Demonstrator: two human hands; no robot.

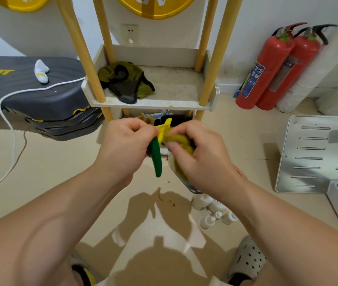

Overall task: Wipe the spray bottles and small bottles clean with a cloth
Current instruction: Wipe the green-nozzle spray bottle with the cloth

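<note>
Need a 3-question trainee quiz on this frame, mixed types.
1. True or false: the right hand holds an olive cloth against the spray bottle.
2. How many red fire extinguishers are in view?
3. Fill in: the left hand grips the spray bottle's head, and its green ____ sticks out below that hand.
Key: 1 true; 2 two; 3 trigger.
</note>
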